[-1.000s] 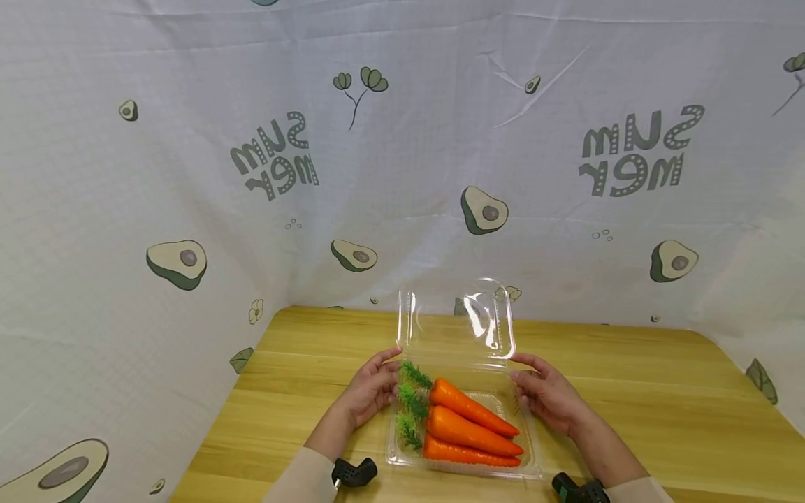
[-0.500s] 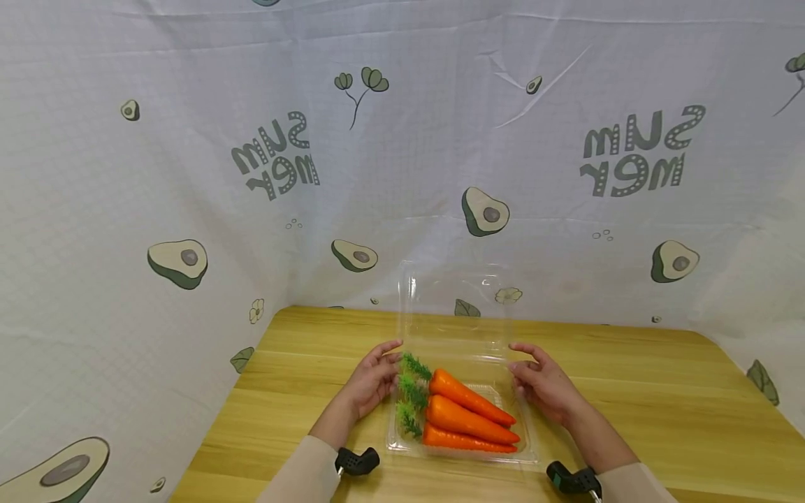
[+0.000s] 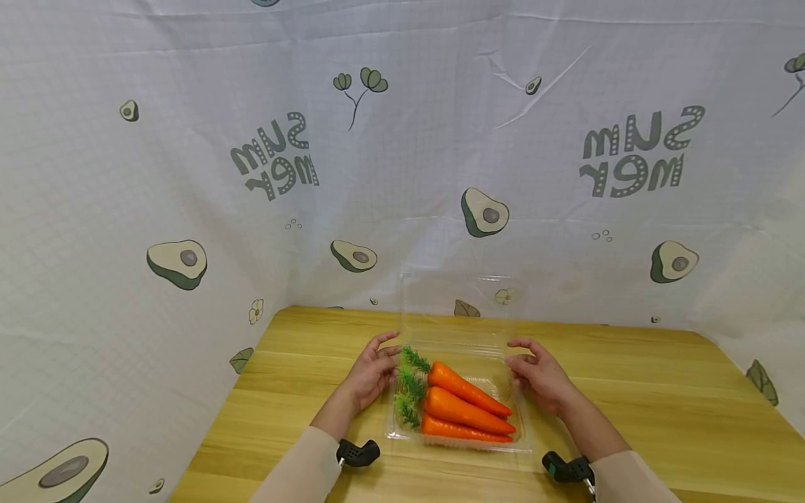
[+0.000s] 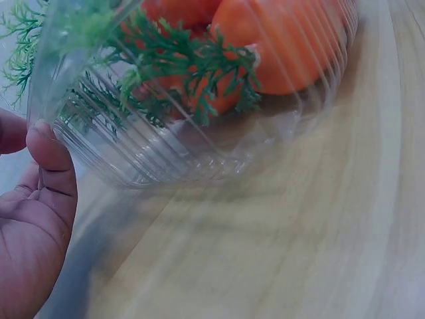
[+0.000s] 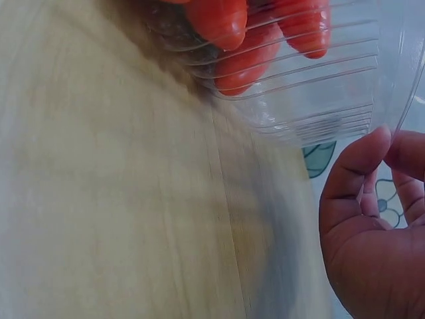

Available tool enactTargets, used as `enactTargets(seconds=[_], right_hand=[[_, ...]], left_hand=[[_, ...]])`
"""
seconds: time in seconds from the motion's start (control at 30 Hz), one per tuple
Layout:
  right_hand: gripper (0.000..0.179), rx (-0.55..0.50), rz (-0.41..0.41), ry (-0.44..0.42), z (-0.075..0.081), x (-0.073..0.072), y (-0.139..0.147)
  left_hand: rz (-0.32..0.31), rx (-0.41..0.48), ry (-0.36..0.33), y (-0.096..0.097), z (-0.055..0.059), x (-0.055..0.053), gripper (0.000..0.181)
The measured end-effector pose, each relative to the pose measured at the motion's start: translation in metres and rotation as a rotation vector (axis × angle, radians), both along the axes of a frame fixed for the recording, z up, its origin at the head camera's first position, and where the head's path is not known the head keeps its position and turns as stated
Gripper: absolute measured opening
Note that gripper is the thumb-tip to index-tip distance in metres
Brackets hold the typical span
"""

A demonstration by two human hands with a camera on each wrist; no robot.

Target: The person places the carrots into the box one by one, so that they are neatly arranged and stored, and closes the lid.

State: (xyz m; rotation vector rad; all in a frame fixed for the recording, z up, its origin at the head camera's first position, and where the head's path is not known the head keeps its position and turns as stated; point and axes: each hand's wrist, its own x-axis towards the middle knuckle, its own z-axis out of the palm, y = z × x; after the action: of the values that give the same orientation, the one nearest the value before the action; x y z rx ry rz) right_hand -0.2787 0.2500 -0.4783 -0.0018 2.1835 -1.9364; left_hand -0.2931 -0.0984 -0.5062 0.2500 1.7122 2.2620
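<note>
A clear plastic clamshell box (image 3: 462, 441) is in the middle of the head view, its see-through lid (image 3: 455, 307) standing up at the back. Three orange carrots (image 3: 468, 411) lie side by side in it, green leafy tops (image 3: 410, 388) to the left and tips to the right. My left hand (image 3: 371, 374) pinches the box's left rim near the hinge; the left wrist view shows the thumb (image 4: 52, 156) against the edge. On the opposite side my right hand (image 3: 541, 377) pinches the right rim between thumb (image 5: 358, 163) and forefinger.
The box is over a wooden table (image 3: 302, 363). Behind and beside the table hangs a white cloth (image 3: 409, 161) printed with avocados. A black wrist device (image 3: 358, 453) sits at the left cuff, another (image 3: 566, 467) at the right.
Both hands and the box with the carrots have shifted away from me, toward the cloth. The bright glare on the lid has faded. Both hands keep their hold on the rim.
</note>
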Motion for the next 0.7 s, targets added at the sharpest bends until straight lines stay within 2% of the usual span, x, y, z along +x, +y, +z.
enactTargets(seconds=[0.23,0.43,0.7], right_hand=[[0.042,0.006,0.002,0.008,0.002,-0.008,-0.002],[0.03,-0.019,0.005,-0.002,0.001,-0.012,0.0],[0.014,0.075,-0.04,0.014,-0.002,-0.009,-0.001]], left_hand=[[0.029,-0.028,0.001,0.0,0.003,-0.007,0.053],[0.047,-0.019,0.006,0.001,0.003,-0.01,0.037],[0.083,-0.025,0.011,0.0,0.0,-0.008,0.025]])
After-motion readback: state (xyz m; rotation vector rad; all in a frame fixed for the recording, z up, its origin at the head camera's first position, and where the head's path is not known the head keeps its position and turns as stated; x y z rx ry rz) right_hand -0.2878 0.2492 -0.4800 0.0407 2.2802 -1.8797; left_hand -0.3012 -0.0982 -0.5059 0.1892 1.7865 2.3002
